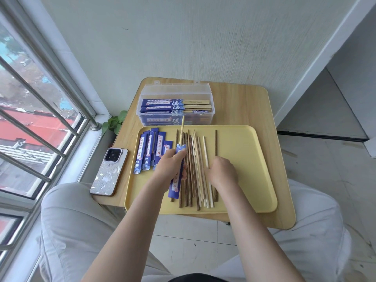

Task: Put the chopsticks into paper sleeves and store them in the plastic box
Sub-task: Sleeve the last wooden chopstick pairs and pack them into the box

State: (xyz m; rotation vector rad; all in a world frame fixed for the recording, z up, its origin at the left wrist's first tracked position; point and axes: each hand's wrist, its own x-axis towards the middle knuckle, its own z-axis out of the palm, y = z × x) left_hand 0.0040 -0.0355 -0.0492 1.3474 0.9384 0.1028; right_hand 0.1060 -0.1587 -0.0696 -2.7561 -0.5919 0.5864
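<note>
Head view: clear plastic box (207, 119) holding several sleeved pairs; left hand (168, 164) gripping blue paper sleeve (176, 180) with one pale chopstick (182, 127), right hand (222, 171) reaching, fingers curled onto loose wooden chopsticks (195, 169), many remaining.

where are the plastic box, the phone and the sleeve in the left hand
plastic box (210, 107): head view, right end wall of the clear box.
phone (105, 176): head view, middle of its patterned back.
sleeve (175, 183): head view, lower blue part below the left hand (168, 165).

One head-worn view looks steeply down and forward from close above the yellow tray (244, 159), which sits mid-frame; wall beyond it, window to its left, knees below.
</note>
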